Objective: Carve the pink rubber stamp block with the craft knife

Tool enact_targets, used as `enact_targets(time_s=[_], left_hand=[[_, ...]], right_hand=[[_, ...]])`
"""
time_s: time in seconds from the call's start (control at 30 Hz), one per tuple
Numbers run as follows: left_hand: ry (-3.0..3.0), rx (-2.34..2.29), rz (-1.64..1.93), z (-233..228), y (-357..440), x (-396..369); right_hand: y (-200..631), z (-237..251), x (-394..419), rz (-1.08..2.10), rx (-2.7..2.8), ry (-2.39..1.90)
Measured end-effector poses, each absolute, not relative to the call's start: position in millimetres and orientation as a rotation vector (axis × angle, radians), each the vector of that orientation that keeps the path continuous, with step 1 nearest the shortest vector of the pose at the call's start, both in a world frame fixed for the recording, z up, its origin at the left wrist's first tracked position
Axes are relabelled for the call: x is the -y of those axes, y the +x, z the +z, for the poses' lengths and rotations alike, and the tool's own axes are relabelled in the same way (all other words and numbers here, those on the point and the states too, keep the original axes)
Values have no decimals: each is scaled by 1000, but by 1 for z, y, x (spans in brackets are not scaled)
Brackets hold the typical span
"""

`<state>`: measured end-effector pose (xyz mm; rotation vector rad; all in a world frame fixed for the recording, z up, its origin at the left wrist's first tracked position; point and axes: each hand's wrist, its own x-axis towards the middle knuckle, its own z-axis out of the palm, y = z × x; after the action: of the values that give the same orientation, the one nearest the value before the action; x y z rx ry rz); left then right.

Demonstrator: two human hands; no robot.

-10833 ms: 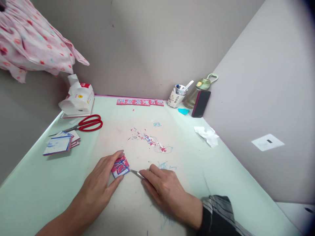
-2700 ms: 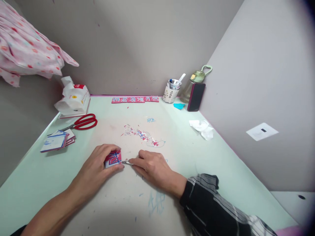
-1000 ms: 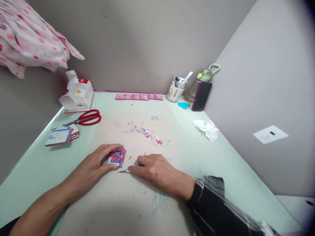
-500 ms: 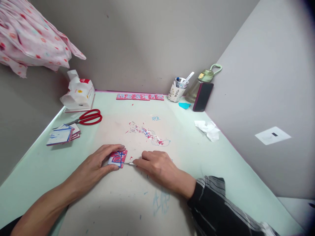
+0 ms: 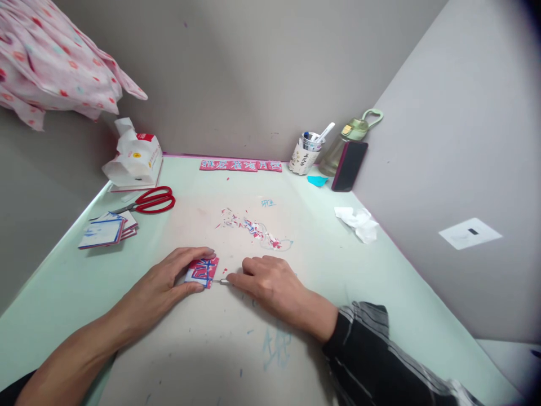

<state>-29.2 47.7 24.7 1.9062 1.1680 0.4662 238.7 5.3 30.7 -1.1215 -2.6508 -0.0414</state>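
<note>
Flat on the board lies a small square carving block point(image 5: 202, 273), red and white with blue drawn strokes. My left hand point(image 5: 180, 273) grips its left part, fingers along the far edge and thumb along the near edge. A thin metal carving knife point(image 5: 223, 281) is held in my right hand point(image 5: 270, 282), its fingers closed round the handle. The blade's tip touches the block's right side. Tiny red crumbs point(image 5: 225, 271) lie beside the block. Beyond the hands is a strip of red, white and blue shavings point(image 5: 253, 228).
Red-handled scissors point(image 5: 154, 200) and stacked square blocks point(image 5: 103, 231) lie left. A tissue pack point(image 5: 139, 160) stands behind them. At the back are carved red character tiles point(image 5: 240, 166), a pen jar point(image 5: 305, 155), a bottle point(image 5: 355, 129) and a phone point(image 5: 350, 166). Crumpled tissue point(image 5: 359, 224) lies right.
My right hand and the knife have shifted very slightly to the left. My left hand and the block stay in place.
</note>
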Motion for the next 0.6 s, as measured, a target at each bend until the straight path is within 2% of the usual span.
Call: enact_targets(time_s=[0.27,0.6], left_hand=[[1918,-1176,494,25,-28,-49],[1903,-1186,467,27,-29,-50]], right_hand=[[241,32,-7,142,2691,-1108],[244,37,-7,76,2773,-1043]])
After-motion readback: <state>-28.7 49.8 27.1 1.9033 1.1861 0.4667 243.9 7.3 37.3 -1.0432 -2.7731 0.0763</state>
